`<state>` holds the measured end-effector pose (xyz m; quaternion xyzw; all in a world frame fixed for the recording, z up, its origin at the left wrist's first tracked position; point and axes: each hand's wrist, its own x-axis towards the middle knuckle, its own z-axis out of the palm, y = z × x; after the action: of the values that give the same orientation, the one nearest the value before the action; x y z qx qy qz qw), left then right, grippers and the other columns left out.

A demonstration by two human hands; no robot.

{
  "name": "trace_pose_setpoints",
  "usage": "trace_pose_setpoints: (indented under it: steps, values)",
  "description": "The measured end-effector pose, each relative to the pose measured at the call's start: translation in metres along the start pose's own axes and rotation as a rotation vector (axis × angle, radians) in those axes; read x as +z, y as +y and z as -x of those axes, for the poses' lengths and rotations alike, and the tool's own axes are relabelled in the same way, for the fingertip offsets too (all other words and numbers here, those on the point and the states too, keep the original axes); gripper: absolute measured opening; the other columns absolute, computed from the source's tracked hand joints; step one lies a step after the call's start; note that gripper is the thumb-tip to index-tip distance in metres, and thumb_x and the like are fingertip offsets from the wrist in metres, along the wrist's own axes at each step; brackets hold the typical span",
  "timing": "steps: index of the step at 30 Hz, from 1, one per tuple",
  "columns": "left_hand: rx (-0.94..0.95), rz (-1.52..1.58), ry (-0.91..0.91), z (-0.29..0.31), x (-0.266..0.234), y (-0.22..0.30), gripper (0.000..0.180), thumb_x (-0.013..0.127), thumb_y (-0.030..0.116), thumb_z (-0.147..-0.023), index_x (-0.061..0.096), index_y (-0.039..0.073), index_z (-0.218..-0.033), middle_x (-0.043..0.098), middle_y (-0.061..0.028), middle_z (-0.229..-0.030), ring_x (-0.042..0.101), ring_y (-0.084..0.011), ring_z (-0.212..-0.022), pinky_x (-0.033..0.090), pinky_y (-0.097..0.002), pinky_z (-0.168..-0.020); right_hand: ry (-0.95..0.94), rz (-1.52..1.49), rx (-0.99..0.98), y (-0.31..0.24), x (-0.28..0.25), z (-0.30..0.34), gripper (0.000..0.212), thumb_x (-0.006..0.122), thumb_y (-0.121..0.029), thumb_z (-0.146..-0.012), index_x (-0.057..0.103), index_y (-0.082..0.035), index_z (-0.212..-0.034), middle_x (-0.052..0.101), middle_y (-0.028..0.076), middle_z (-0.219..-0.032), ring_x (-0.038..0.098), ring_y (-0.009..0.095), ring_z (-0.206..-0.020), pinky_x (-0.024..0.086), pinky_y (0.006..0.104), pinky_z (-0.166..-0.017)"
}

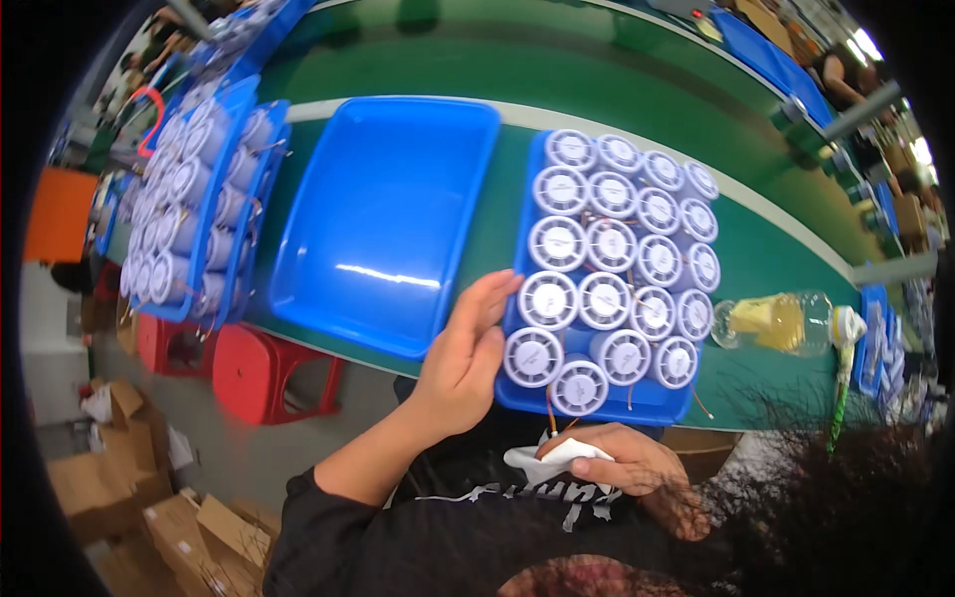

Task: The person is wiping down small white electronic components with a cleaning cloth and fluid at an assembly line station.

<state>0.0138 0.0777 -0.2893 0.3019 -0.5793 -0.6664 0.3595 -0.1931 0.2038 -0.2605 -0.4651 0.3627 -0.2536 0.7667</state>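
White cloth, likely soft and light, is pinched in the right hand, off the near edge of the worktop. Farther in, the open left hand touches the left rim of a blue tray of cylinders (probably heavy; best gripped by opposite rims).

At the right of the frame, a clear bottle of yellow liquid lies on its side on the green counter, its cap toward the right; a green strap hangs near the cap. At left, red stools stand on the grey floor. Open cardboard boxes fill the lower left, and an orange panel shows at the left edge. Bright lights glow at upper right.
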Motion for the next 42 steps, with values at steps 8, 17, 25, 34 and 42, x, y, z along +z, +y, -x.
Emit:
trace_pose_setpoints:
  steps: [8,17,25,34,42]
  values:
    - [-0.007,-0.047,-0.083,-0.001,-0.002,-0.014,0.048,0.039,-0.002,-0.095,0.03,-0.002,-0.143,0.045,-0.0191,-0.139,0.048,-0.0184,-0.123,0.038,-0.0286,-0.099,0.133,0.163,0.11,-0.012,-0.003,-0.006,0.037,0.047,-0.03,-0.101,0.059,0.0,-0.119,0.065,0.007,-0.1,0.059,0.014,-0.089,0.048,0.0286,-0.078]
    - [-0.049,0.16,0.007,-0.032,0.001,-0.018,0.061,0.038,0.008,-0.095,0.016,-0.004,-0.15,0.017,-0.0211,-0.157,0.02,-0.0294,-0.145,0.016,-0.039,-0.119,0.51,-0.113,-0.384,-0.012,-0.008,0.074,0.049,0.052,-0.035,-0.097,0.06,0.01,-0.115,0.066,0.017,-0.108,0.061,0.022,-0.101,0.045,0.0311,-0.088]
    - [-0.098,0.323,0.042,-0.038,0.02,-0.012,0.058,0.034,0.013,-0.097,0.016,-0.006,-0.149,0.02,-0.0217,-0.156,0.023,-0.0272,-0.144,0.02,-0.0369,-0.117,1.129,0.0,-0.394,0.023,-0.048,0.143,0.066,0.052,-0.053,-0.09,0.059,0.01,-0.11,0.065,0.019,-0.103,0.062,0.023,-0.095,0.046,0.0317,-0.085]
    - [-0.105,0.27,-0.086,-0.055,0.01,-0.029,0.057,0.035,0.015,-0.099,0.017,-0.007,-0.148,0.018,-0.0225,-0.156,0.019,-0.0271,-0.146,0.015,-0.0354,-0.118,1.274,-0.55,-1.079,0.027,-0.083,0.1,0.05,0.041,-0.037,-0.099,0.053,0.007,-0.12,0.058,0.021,-0.12,0.051,0.031,-0.119,0.033,0.0427,-0.107]
    - [0.031,0.077,-0.161,-0.074,0.055,-0.044,0.06,0.041,0.018,-0.097,0.02,-0.003,-0.149,0.024,-0.0185,-0.155,0.021,-0.0253,-0.144,0.017,-0.0351,-0.117,1.131,-0.475,-1.21,0.077,-0.126,0.139,0.042,0.047,-0.028,-0.1,0.049,0.0,-0.131,0.055,0.013,-0.132,0.05,0.026,-0.124,0.033,0.0416,-0.109]
